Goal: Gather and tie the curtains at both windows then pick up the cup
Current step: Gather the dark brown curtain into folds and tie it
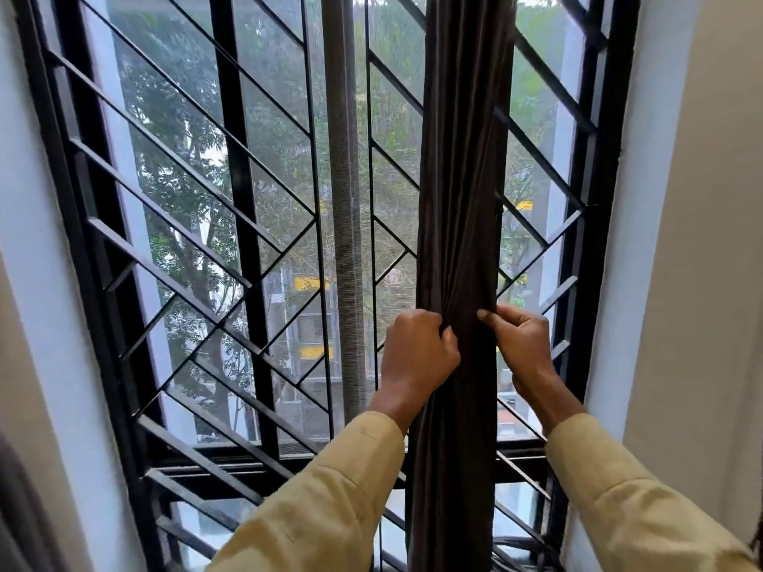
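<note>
A dark brown curtain (460, 200) hangs gathered into one narrow vertical bundle in front of the right half of the window. My left hand (417, 357) grips the bundle's left side at about mid-height, fingers curled into the folds. My right hand (522, 340) pinches the bundle's right edge at the same height. Both arms wear tan sleeves. No cup is in view, and no tie or cord shows on the curtain.
A black metal window grille (231, 208) with diagonal bars spans the view, with a mesh screen and trees behind it. White wall reveals (656, 200) flank the window. A cream wall (718, 282) stands at the right.
</note>
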